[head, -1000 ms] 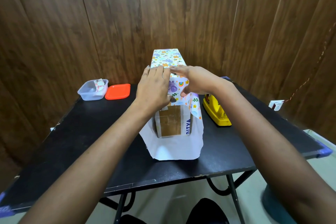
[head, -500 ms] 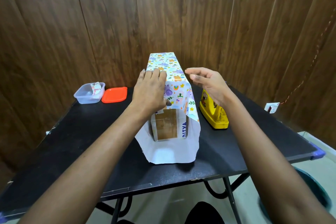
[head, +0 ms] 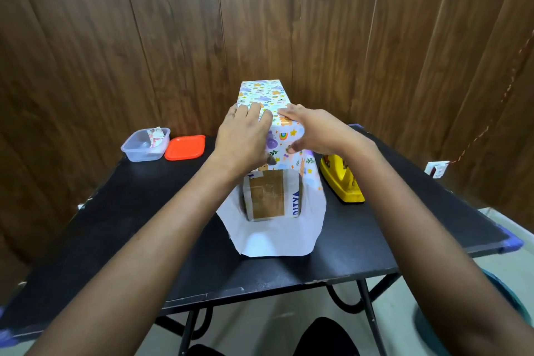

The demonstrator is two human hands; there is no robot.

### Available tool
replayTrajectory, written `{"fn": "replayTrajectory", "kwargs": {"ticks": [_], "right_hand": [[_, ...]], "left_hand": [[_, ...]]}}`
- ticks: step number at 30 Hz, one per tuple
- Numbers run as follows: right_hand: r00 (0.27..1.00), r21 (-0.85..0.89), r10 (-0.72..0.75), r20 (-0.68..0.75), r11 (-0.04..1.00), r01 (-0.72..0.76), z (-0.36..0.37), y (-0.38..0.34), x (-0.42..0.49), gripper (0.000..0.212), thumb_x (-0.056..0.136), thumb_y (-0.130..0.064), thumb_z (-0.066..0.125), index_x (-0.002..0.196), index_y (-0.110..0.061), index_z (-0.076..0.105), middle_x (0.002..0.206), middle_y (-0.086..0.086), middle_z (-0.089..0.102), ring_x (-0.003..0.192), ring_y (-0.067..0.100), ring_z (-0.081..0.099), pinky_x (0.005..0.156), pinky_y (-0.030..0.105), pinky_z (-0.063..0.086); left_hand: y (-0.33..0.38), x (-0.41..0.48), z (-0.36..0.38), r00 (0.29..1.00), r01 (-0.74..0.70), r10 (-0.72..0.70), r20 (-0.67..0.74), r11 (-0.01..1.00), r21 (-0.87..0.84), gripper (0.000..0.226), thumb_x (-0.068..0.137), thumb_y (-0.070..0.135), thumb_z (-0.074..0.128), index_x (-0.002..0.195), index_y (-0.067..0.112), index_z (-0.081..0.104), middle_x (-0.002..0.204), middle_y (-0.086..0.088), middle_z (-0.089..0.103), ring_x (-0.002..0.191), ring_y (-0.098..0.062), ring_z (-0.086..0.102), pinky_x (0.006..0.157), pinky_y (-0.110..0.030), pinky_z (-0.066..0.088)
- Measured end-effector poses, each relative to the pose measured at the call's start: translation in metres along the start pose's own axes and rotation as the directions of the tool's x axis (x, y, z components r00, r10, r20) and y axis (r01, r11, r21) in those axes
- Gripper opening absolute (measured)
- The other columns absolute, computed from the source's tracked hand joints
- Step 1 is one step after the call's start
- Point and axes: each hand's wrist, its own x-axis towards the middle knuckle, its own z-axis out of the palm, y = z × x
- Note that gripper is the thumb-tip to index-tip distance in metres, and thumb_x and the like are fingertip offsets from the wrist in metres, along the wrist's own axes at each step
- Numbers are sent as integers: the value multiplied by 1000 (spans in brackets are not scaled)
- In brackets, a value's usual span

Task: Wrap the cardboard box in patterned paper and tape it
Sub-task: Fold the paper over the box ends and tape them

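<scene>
Paper (head: 265, 92) pressed down over the box (head: 268, 193) seems the step in hand: left hand (head: 242, 136) and right hand (head: 318, 133) lie flat on top, fingers straight, gripping nothing. Next likely calls for a strip from the yellow tape dispenser (head: 341, 182). The box lies mid-table (head: 144, 225), lengthwise toward the wall (head: 173, 37), bare end facing the person.

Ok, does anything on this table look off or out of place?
Nothing spilled or damaged. The patterned paper flares open at the near end, leaving the cardboard box bare; the orange lid lies off its clear container.
</scene>
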Motion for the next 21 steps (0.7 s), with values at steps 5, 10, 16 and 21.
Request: {"fn": "replayTrajectory", "kwargs": {"ticks": [5, 10, 16, 21], "right_hand": [[998, -139, 57, 6, 989, -55, -6, -3, 4, 85, 75, -25, 78, 147, -26, 31, 140, 4, 49, 124, 22, 47, 94, 30, 43], [999, -148, 29, -18, 988, -31, -3, -1, 6, 84, 76, -24, 77, 146, -25, 32, 137, 4, 51, 121, 22, 49, 87, 28, 42], [999, 607, 30, -20, 795, -11, -6, 21, -3, 62, 80, -26, 74, 137, -21, 50, 137, -8, 52, 126, 8, 48, 103, 28, 40], [730, 598, 630, -265, 701, -388, 20, 94, -12, 25, 92, -21, 56, 110, -7, 67, 117, 8, 65, 107, 21, 59, 79, 26, 44]], "left_hand": [[6, 3, 0, 1000, 27, -28, -6, 996, -90, 75, 72, 46, 75, 126, 8, 40, 129, -10, 42, 125, -25, 37, 102, -30, 27], [12, 5, -6, 997, 79, -78, 12, 990, -120, 70, 70, 45, 77, 120, 10, 41, 122, -5, 50, 112, -22, 49, 76, -28, 35], [10, 3, -6, 997, 79, -78, 8, 991, -108, 70, 70, 47, 76, 120, 12, 42, 121, -4, 50, 110, -21, 50, 69, -26, 28], [10, 2, -7, 997, 76, -75, 10, 991, -107, 70, 71, 48, 75, 121, 12, 43, 120, -3, 51, 108, -21, 51, 69, -24, 29]]}}
